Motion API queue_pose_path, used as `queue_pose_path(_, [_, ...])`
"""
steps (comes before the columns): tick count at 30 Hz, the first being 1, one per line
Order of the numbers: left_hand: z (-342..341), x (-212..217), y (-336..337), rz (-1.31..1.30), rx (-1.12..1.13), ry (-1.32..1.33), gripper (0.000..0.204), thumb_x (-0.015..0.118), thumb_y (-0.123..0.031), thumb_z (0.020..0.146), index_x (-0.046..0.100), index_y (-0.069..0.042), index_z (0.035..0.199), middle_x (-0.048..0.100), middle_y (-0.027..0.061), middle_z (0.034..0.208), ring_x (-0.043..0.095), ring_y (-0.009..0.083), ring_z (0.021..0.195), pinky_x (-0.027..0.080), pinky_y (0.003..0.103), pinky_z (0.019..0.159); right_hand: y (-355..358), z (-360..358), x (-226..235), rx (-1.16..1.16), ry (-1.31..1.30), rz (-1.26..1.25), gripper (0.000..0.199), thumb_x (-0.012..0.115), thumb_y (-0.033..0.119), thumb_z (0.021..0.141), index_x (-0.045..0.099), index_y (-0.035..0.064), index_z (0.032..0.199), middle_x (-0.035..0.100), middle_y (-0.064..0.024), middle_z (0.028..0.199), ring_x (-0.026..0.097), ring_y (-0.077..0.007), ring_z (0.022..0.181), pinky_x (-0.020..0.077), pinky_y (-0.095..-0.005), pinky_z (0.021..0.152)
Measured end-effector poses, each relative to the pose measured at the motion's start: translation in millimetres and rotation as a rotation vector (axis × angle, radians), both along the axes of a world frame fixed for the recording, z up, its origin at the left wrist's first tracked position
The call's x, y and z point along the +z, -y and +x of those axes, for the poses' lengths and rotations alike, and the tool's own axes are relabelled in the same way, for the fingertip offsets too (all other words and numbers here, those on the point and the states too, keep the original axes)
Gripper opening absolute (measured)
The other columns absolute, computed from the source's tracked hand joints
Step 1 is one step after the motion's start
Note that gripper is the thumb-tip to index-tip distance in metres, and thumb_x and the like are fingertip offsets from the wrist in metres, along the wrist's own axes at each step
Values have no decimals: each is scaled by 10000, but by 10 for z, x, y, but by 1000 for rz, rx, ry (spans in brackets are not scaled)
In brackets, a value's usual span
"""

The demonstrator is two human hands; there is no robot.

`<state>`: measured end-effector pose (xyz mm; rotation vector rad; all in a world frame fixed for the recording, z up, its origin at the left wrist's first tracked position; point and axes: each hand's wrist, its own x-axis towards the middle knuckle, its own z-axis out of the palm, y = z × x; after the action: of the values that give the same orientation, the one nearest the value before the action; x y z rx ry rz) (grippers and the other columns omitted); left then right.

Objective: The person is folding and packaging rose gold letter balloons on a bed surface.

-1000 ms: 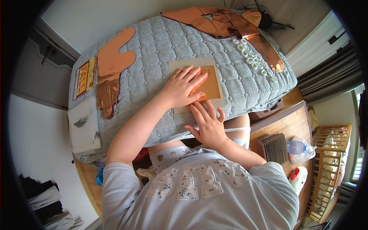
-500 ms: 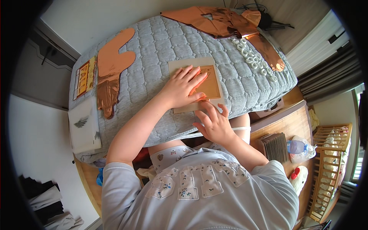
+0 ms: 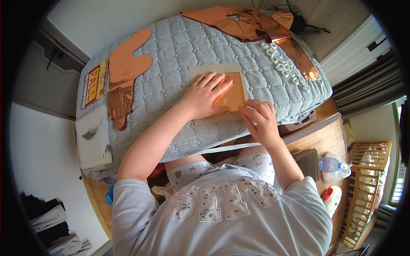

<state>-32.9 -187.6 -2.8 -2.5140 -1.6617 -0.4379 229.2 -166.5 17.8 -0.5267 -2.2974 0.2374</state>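
Observation:
My left hand (image 3: 204,97) lies flat with its fingers spread on a shiny orange-gold square sheet (image 3: 235,90), covering its left part. Under the sheet is a larger beige board (image 3: 222,118), which rests on the grey quilted mattress (image 3: 166,91). At the sheet's lower right corner is my right hand (image 3: 262,121). Its fingers are bent and drawn together with the thumb at the board's edge, and whatever is between the fingertips is too small to make out.
Flat copper foil balloons lie at left (image 3: 128,64) and far right (image 3: 230,23). Several white rings (image 3: 284,67) sit beside the latter. A yellow picture pack (image 3: 95,85) and white plastic packet (image 3: 92,141) are on the left. Brown folded cardboard (image 3: 307,164) stands right; beyond is a wooden crib (image 3: 366,187).
My right hand has moved right and slightly up, from below the board to the sheet's lower right corner, and its fingers have drawn together. The left hand stays flat on the sheet.

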Motion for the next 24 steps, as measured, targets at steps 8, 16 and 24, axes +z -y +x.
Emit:
queue_pose_path(8, [-19, 17, 4, -29, -9, 21, 879, 660, -636, 881, 381, -199, 1590, 367, 163, 1621, 315, 355, 1510, 252, 524, 1230, -170, 63, -34, 175, 229, -10, 333, 722, 131, 893, 719, 88, 1223, 689, -46, 1235, 642, -246, 1172, 469, -433, 1023])
queue_pose_path(16, [-30, 37, 2, -58, -21, 31, 920, 680, -642, 855, 365, -205, 1601, 346, 163, 1635, 302, 352, 1516, 241, 512, 1239, -171, 122, -62, 165, 282, 51, 339, 695, 176, 925, 710, 105, 1256, 680, -29, 1284, 622, -210, 1218, 452, -431, 1068])
queue_pose_path(24, [-15, 77, 16, -125, 12, -14, 936, 668, -665, 849, 364, -193, 1598, 320, 166, 1647, 266, 352, 1533, 208, 514, 1255, -749, -59, 236, 290, 449, -643, 498, 780, 147, 850, 662, 65, 1327, 626, -133, 1380, 580, -310, 1282, 452, -402, 1085])
